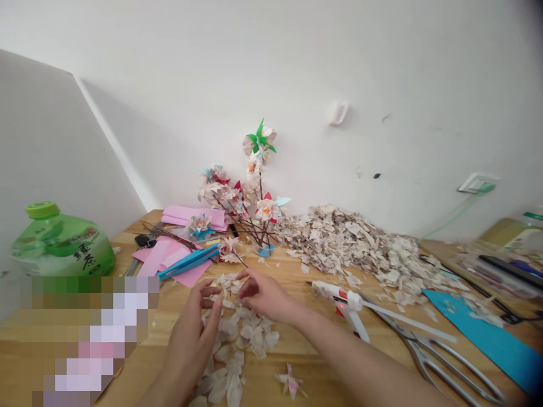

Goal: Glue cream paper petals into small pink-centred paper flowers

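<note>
My left hand [195, 325] and my right hand [263, 294] hover close together over a small heap of pale petal-shaped pieces [237, 345] on the wooden table [297, 367]. The right hand's fingers curl in a pinch above the petals; what it holds is too small to name. Left-hand fingers are bent, tips near a petal, with nothing clearly gripped. A small finished paper flower [291, 381] lies in front of the heap. A bunch of paper flowers on dark stems [250, 195] stands behind against the wall.
A big pile of paper scraps [352, 240] lies at back right. A white glue gun [345, 302], metal scissors [436, 353] and blue paper [487, 333] sit to the right. Pink sheets [178, 254], blue tweezers [189, 263] and a green tea bottle [59, 240] are on the left.
</note>
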A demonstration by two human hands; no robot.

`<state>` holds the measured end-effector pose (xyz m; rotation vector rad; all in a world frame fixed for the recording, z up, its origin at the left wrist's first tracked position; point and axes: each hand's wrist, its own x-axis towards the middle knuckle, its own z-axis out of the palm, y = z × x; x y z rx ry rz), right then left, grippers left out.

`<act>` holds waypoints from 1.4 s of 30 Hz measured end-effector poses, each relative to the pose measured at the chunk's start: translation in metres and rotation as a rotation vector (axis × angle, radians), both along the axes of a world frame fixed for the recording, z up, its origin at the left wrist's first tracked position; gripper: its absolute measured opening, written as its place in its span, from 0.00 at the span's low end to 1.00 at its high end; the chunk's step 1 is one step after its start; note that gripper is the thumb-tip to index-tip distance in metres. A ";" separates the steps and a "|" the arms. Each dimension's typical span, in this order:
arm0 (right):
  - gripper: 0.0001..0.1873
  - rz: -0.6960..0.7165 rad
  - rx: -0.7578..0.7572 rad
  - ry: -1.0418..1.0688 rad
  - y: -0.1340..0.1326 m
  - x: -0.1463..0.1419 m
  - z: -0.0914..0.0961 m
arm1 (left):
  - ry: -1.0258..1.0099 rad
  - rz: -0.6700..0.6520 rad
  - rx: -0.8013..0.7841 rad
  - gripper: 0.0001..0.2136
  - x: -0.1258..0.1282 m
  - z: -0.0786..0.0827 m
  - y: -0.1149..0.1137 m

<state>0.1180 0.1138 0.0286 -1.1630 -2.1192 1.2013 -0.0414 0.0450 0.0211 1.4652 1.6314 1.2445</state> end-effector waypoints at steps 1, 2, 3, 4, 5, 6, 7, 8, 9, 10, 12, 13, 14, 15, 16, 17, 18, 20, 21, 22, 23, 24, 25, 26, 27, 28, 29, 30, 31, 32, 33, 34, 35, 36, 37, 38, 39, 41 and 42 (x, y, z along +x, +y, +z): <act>0.21 -0.007 -0.082 0.065 0.000 0.000 0.001 | 0.013 -0.021 0.002 0.17 0.001 0.000 -0.001; 0.21 -0.009 -0.160 0.128 0.000 0.001 0.001 | 0.033 -0.050 0.005 0.18 0.001 -0.001 -0.002; 0.21 -0.011 -0.231 0.186 -0.002 0.001 0.003 | 0.050 -0.081 0.008 0.19 0.002 -0.001 -0.003; 0.22 -0.013 -0.293 0.239 -0.004 0.003 0.004 | 0.062 -0.115 0.009 0.20 0.002 -0.002 -0.005; 0.24 -0.017 -0.348 0.283 -0.007 0.004 0.006 | 0.059 -0.141 0.015 0.21 0.003 -0.002 -0.006; 0.25 -0.024 -0.395 0.318 -0.010 0.006 0.007 | 0.046 -0.174 0.026 0.21 0.003 -0.002 -0.007; 0.26 -0.034 -0.433 0.343 -0.014 0.008 0.008 | 0.025 -0.206 0.042 0.21 0.004 -0.002 -0.008; 0.27 -0.048 -0.458 0.359 -0.018 0.010 0.009 | -0.002 -0.236 0.063 0.20 0.005 -0.001 -0.009; 0.28 -0.067 -0.470 0.367 -0.022 0.012 0.009 | -0.030 -0.266 0.081 0.19 0.005 -0.001 -0.010; 0.28 -0.089 -0.470 0.370 -0.027 0.014 0.009 | -0.056 -0.291 0.089 0.18 0.006 -0.001 -0.011; 0.29 -0.132 -0.439 0.368 -0.035 0.017 0.010 | -0.122 -0.324 0.065 0.18 0.008 -0.001 -0.012; 0.29 -0.142 -0.406 0.360 -0.039 0.018 0.011 | -0.158 -0.339 0.036 0.18 0.009 -0.002 -0.012; 0.29 -0.143 -0.362 0.346 -0.043 0.018 0.011 | -0.191 -0.361 0.003 0.19 0.010 -0.003 -0.012; 0.30 -0.135 -0.316 0.325 -0.047 0.019 0.012 | -0.219 -0.386 -0.025 0.19 0.011 -0.005 -0.013; 0.30 -0.123 -0.273 0.297 -0.050 0.019 0.013 | -0.239 -0.409 -0.043 0.18 0.013 -0.006 -0.013; 0.30 -0.111 -0.237 0.270 -0.053 0.019 0.014 | -0.251 -0.430 -0.049 0.18 0.014 -0.007 -0.012; 0.30 -0.101 -0.215 0.249 -0.055 0.020 0.015 | -0.258 -0.442 -0.049 0.18 0.015 -0.008 -0.012; 0.30 -0.101 -0.213 0.249 -0.058 0.020 0.017 | -0.281 -0.444 -0.047 0.17 0.017 -0.010 -0.011; 0.31 -0.105 -0.224 0.274 -0.058 0.021 0.017 | -0.304 -0.437 -0.052 0.17 0.018 -0.010 -0.011; 0.31 -0.108 -0.244 0.314 -0.058 0.022 0.017 | -0.336 -0.428 -0.056 0.17 0.018 -0.011 -0.011; 0.31 -0.109 -0.281 0.367 -0.058 0.023 0.017 | -0.375 -0.415 -0.051 0.17 0.018 -0.010 -0.010; 0.31 -0.112 -0.338 0.431 -0.057 0.024 0.017 | -0.415 -0.406 -0.038 0.17 0.018 -0.010 -0.010; 0.29 -0.116 -0.415 0.499 -0.057 0.025 0.017 | -0.448 -0.404 -0.023 0.17 0.017 -0.010 -0.010; 0.27 -0.116 -0.511 0.560 -0.057 0.027 0.018 | -0.471 -0.405 0.000 0.17 0.017 -0.009 -0.010; 0.25 -0.110 -0.618 0.611 -0.057 0.028 0.018 | -0.484 -0.407 0.027 0.18 0.016 -0.008 -0.010; 0.22 -0.094 -0.725 0.650 -0.058 0.029 0.018 | -0.484 -0.415 0.050 0.18 0.016 -0.008 -0.010; 0.21 -0.065 -0.819 0.679 -0.059 0.030 0.018 | -0.476 -0.425 0.072 0.18 0.016 -0.008 -0.011; 0.19 -0.029 -0.892 0.697 -0.059 0.031 0.018 | -0.464 -0.436 0.087 0.19 0.015 -0.007 -0.011; 0.19 0.006 -0.946 0.712 -0.060 0.031 0.017 | -0.454 -0.443 0.098 0.20 0.015 -0.007 -0.012; 0.19 0.029 -0.982 0.723 -0.061 0.031 0.017 | -0.446 -0.448 0.103 0.21 0.015 -0.007 -0.012; 0.19 0.036 -1.003 0.731 -0.061 0.031 0.016 | -0.436 -0.456 0.094 0.22 0.015 -0.007 -0.012; 0.20 0.032 -1.013 0.731 -0.061 0.031 0.016 | -0.428 -0.458 0.087 0.23 0.016 -0.008 -0.013; 0.21 0.023 -1.015 0.727 -0.060 0.031 0.015 | -0.423 -0.455 0.082 0.23 0.016 -0.008 -0.013; 0.22 0.013 -1.007 0.722 -0.060 0.031 0.014 | -0.427 -0.453 0.078 0.24 0.016 -0.008 -0.013; 0.22 0.000 -0.982 0.722 -0.059 0.032 0.013 | -0.447 -0.456 0.074 0.24 0.015 -0.008 -0.013; 0.23 -0.018 -0.945 0.724 -0.059 0.032 0.012 | -0.482 -0.471 0.058 0.25 0.015 -0.009 -0.012; 0.24 -0.040 -0.891 0.726 -0.059 0.032 0.011 | -0.532 -0.493 0.037 0.25 0.014 -0.009 -0.012; 0.24 -0.082 -0.737 0.705 -0.061 0.032 0.010 | -0.643 -0.556 -0.030 0.25 0.013 -0.009 -0.011; 0.24 -0.103 -0.644 0.673 -0.062 0.032 0.011 | -0.687 -0.580 -0.065 0.25 0.013 -0.009 -0.011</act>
